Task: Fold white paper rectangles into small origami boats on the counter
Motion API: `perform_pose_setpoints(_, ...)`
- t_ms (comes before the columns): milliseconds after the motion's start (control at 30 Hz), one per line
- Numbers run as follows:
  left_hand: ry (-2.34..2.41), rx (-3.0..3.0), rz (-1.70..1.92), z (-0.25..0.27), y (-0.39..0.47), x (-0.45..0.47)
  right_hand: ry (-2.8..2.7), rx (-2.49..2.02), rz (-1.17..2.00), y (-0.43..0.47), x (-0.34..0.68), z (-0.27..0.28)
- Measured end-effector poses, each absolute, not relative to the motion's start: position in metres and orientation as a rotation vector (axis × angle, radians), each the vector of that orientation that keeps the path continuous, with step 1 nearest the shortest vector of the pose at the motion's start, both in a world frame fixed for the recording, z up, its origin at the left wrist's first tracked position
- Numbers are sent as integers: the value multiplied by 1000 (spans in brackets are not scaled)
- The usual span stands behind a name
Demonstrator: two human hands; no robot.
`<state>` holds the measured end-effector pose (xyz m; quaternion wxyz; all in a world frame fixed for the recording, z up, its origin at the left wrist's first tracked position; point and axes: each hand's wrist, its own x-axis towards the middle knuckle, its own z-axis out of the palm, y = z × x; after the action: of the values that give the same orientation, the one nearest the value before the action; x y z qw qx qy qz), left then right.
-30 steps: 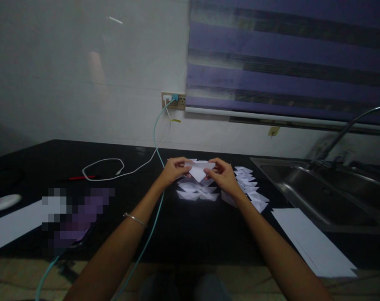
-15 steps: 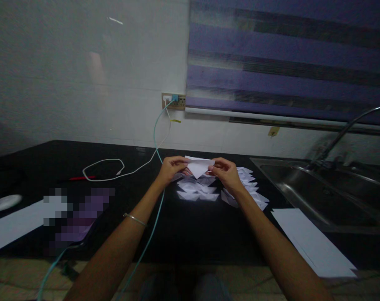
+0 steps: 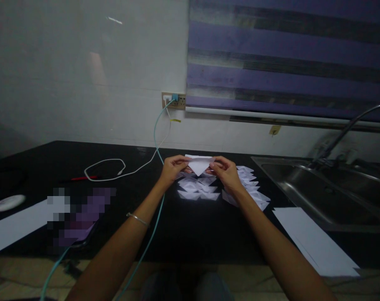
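Note:
A folded piece of white paper (image 3: 198, 164), its lower point facing me, is stretched between both hands above the black counter (image 3: 183, 234). My left hand (image 3: 173, 169) pinches its left corner between thumb and fingers. On the opposite corner, my right hand (image 3: 224, 169) has a similar pinch. Right below the paper lie several folded paper boats (image 3: 198, 193) in rows. More paper boats (image 3: 248, 184) are bunched beyond my right wrist, partly hidden by the forearm.
Flat white sheets (image 3: 312, 242) lie at the counter's right, beside a steel sink (image 3: 290, 192). Leftward are a white paper strip (image 3: 17, 225), a blurred phone (image 3: 86, 221), a red pen (image 3: 83, 178) and a white round object (image 3: 8, 203). A teal cable (image 3: 155, 225) runs past my left forearm.
Both hands keep their pinch on the folded paper. The paper has tilted slightly, and its lower point sits a little higher. Otherwise the view has shifted only slightly.

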<state>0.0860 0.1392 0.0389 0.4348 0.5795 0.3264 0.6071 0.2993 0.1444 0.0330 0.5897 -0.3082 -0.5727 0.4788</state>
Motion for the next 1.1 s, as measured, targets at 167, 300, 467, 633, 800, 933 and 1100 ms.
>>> perform_pose_setpoints(167,826,1448,1453,41,137,87,-1298,-757,980,146,302,32)
perform_pose_setpoints(300,841,1444,1434,42,134,89,-1258,-755,904,146,302,33)
perform_pose_setpoints(467,827,1442,1468,42,135,89,-1307,-696,899,142,301,38)
perform_pose_setpoints(633,793,1450,1468,38,141,84,-1375,-703,889,142,301,36)
perform_pose_setpoints(800,745,1442,1297,29,150,82,-1438,-745,708,143,302,34)
perform_pose_setpoints(933,767,1467,1273,27,154,86,-1478,-756,703,142,300,34)
perform_pose_setpoints(1100,813,1536,1193,26,151,90,-1528,-750,814,142,297,29)
